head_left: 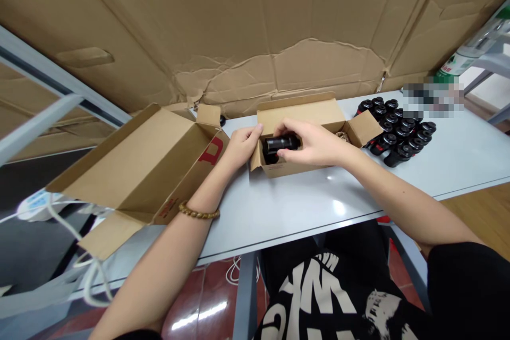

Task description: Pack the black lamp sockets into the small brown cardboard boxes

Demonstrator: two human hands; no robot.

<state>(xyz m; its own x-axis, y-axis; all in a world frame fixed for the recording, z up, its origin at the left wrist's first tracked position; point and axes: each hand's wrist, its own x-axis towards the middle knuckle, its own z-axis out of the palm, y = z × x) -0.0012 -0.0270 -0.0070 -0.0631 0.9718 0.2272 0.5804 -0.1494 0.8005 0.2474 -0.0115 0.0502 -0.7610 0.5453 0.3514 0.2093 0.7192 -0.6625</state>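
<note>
In the head view a small open cardboard box (295, 171) lies in front of me on the table. My left hand (243, 144) is closed at its left end, with the thumb along the edge and the other fingers partly hidden. Inside the box, my right hand (308, 143) grips a black cylindrical bottle-like part (282, 143) that lies on its side. Some dark material shows beneath that part. Crumpled brown paper (343, 137) is visible at the box's right end, beside a raised flap (364, 125).
Several black cylindrical parts (398, 127) stand grouped to the right. A larger open carton (131, 162) sits tilted on the left, near white cables and a power strip (37, 204). A cardboard wall (255, 21) rises behind the table (279, 218). A plastic bottle (458, 64) stands far right.
</note>
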